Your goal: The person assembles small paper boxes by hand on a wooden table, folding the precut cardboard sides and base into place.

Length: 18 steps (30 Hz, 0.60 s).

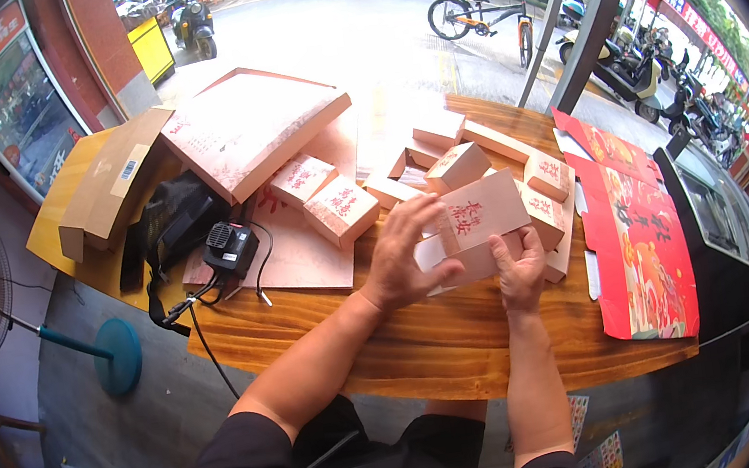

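Both hands grasp one pink carton – left hand, right hand – half folded; several folded boxes stand ready, flat red sheets wait

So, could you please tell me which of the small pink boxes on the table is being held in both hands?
It is the flat, half-folded pink box at the table's near edge, gripped between the left hand and right hand. The other small boxes lie untouched behind it.

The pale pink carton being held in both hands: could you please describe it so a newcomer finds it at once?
Start at the wooden table and go to its near edge. There the left hand and right hand grip a pale pink flat cardboard carton. Unlike the small assembled pink boxes behind, it is flat and lifted.
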Motion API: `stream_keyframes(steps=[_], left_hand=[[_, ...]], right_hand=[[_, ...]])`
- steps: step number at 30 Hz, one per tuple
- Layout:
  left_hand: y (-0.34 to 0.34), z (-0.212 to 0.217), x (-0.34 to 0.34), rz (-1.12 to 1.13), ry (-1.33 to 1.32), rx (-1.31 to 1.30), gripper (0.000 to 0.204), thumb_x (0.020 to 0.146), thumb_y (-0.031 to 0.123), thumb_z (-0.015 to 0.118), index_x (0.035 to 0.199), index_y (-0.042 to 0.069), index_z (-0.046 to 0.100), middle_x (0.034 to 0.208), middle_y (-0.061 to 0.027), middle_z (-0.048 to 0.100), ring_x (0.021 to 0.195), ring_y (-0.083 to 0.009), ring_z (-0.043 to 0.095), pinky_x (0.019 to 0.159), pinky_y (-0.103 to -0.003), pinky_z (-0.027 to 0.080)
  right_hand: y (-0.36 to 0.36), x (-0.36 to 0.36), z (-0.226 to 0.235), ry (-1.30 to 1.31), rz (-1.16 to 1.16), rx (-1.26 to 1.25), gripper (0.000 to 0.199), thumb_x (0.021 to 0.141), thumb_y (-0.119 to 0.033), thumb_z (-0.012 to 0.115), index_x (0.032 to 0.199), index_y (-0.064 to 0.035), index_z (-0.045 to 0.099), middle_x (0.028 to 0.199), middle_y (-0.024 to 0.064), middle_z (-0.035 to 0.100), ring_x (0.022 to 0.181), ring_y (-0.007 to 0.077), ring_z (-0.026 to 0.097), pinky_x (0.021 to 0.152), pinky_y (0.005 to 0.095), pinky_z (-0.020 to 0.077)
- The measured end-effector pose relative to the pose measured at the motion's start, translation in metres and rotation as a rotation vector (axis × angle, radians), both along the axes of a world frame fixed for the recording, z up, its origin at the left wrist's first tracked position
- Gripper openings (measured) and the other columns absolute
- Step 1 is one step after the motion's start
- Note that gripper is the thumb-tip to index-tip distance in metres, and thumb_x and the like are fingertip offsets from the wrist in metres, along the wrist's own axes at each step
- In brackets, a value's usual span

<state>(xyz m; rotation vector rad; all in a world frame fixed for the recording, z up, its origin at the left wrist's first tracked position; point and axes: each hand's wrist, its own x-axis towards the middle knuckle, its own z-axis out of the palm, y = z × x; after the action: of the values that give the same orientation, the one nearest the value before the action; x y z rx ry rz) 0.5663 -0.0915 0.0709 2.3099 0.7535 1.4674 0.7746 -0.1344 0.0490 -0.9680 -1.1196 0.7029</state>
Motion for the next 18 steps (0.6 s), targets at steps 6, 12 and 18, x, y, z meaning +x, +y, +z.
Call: stream_keyframes(steps=[6,12,18], left_hand=[[-0.007,-0.004,0.006,-0.066,0.140,-0.074,0.091,0.071,0.039,0.083,0.145,0.011,0.038,0.145,-0.0118,0.047,0.136,-0.0371,0.041,0.116,-0.058,0.023],[-0.001,-0.017,0.007,-0.291,-0.165,-0.360,0.079,0.078,0.013,0.072,0.147,0.007,0.034,0.141,-0.0143,0.050,0.130,-0.0281,0.049,0.112,-0.046,0.034],[0.005,-0.026,0.009,-0.434,-0.494,-0.607,0.076,0.084,0.006,0.063,0.151,0.006,0.025,0.126,-0.0161,0.055,0.117,-0.0221,0.056,0.102,-0.036,0.044]], right_hand=[[-0.012,-0.006,0.008,0.076,0.326,-0.020,0.070,0.085,-0.037,0.078,0.136,-0.0010,0.046,0.123,0.0079,0.059,0.106,0.0145,0.059,0.089,0.0287,0.0494],[-0.012,-0.011,0.011,0.106,0.517,-0.033,0.078,0.082,-0.047,0.078,0.136,-0.0005,0.047,0.123,0.0092,0.059,0.109,0.0187,0.059,0.093,0.0322,0.0492],[-0.010,-0.003,0.009,0.072,0.280,0.000,0.052,0.089,-0.030,0.074,0.127,-0.0021,0.053,0.120,0.0066,0.060,0.106,0.0161,0.059,0.095,0.0289,0.0464]])
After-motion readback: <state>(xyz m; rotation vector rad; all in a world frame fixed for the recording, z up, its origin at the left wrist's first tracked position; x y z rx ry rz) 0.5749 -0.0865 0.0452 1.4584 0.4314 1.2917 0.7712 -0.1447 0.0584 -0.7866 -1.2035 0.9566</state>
